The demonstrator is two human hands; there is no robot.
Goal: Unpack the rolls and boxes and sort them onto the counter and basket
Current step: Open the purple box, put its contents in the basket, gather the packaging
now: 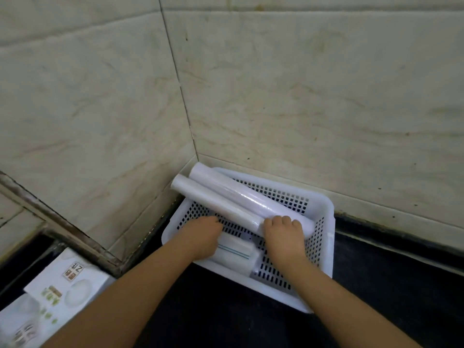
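A white perforated plastic basket (324, 249) sits in the counter corner against the tiled walls. Two long white rolls lie slanted across it, the front roll (213, 199) beside the rear roll (241, 190), their far ends sticking out over the basket's back left rim. My right hand (283, 234) has its fingers curled over the near end of the front roll. My left hand (200, 239) reaches into the basket and rests on a smaller white roll or box (236, 253) lying on the basket floor; its fingers are hidden.
White printed boxes (62, 282) lie at the lower left on the dark counter (389, 285). Marbled wall tiles (301, 96) close in behind and to the left of the basket. Dark counter surface stretches to the right and in front.
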